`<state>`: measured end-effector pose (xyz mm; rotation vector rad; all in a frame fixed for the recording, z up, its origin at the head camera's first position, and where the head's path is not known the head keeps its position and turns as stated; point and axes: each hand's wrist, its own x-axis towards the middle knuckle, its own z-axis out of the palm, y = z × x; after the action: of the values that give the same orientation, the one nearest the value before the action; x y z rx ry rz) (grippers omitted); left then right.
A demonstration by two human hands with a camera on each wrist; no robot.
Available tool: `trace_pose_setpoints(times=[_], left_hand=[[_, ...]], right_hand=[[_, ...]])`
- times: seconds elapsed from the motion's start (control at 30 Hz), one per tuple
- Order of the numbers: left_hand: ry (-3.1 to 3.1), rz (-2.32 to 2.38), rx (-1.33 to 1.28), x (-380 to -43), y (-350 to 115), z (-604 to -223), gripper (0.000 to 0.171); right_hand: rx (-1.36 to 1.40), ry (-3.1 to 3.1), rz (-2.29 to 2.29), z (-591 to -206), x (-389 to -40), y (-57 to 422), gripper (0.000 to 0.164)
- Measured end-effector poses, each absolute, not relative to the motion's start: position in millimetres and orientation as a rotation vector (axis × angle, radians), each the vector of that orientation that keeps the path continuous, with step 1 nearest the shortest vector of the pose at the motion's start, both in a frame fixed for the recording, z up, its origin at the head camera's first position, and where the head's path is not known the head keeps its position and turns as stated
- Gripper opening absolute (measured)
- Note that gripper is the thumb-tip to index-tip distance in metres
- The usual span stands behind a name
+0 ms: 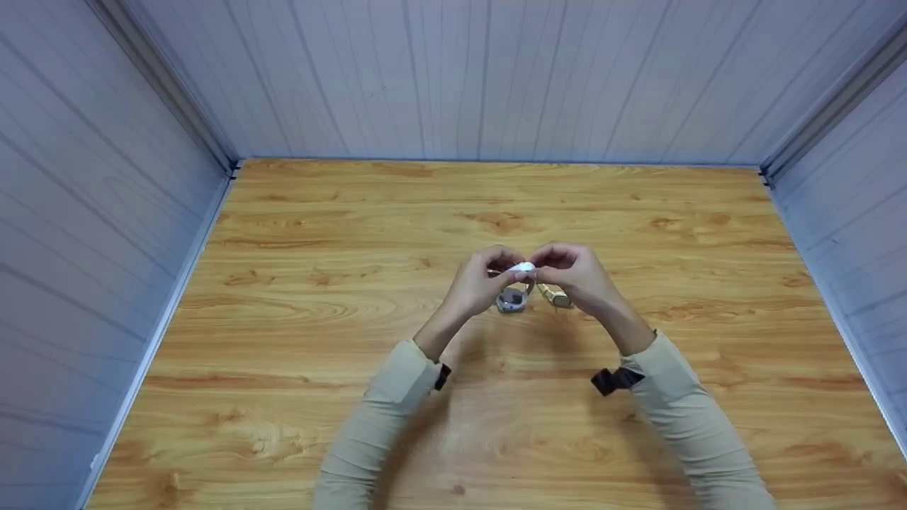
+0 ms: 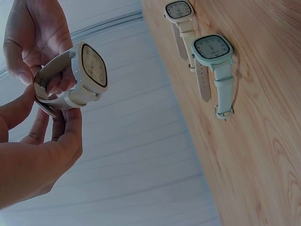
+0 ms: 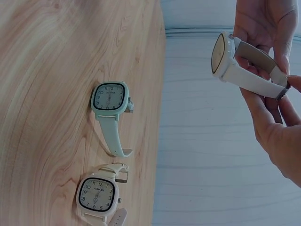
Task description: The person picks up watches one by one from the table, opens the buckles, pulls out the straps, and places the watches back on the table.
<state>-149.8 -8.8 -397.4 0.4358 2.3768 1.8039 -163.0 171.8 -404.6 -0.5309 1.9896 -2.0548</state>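
Both hands hold a white watch (image 1: 523, 267) with a squarish case above the wooden table. Its strap is bent round into a loop. At the buckle end of the strap, my left hand (image 2: 44, 150) pinches with thumb and fingers. My right hand (image 3: 277, 129) grips the same strap from the other side, with fingertips close to the buckle (image 3: 283, 92). In the left wrist view, the watch face (image 2: 94, 66) points away from the palms. On the table below the hands lie a mint-green watch (image 3: 109, 98) and a cream watch (image 3: 97, 194).
The wooden table (image 1: 319, 340) stretches out on all sides of the hands. Pale panel walls (image 1: 453, 78) stand at the back, left and right. A small dark camera (image 1: 615, 381) is strapped at the right cuff.
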Motion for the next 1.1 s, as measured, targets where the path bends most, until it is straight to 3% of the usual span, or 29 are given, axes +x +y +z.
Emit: trace_pose_setpoints(times=[0.63, 1.1], left_hand=[[2.399, 1.792, 0.468, -148.9, -7.3, -397.5, 0.012], [2.404, 1.757, 0.456, -148.0, -8.1, -397.4, 0.013]], right_hand=[[-0.661, 2.074, -2.033, -404.4, -164.4, 171.0, 0.017], [-0.551, 1.963, -2.093, -404.5, -164.1, 172.0, 0.015]])
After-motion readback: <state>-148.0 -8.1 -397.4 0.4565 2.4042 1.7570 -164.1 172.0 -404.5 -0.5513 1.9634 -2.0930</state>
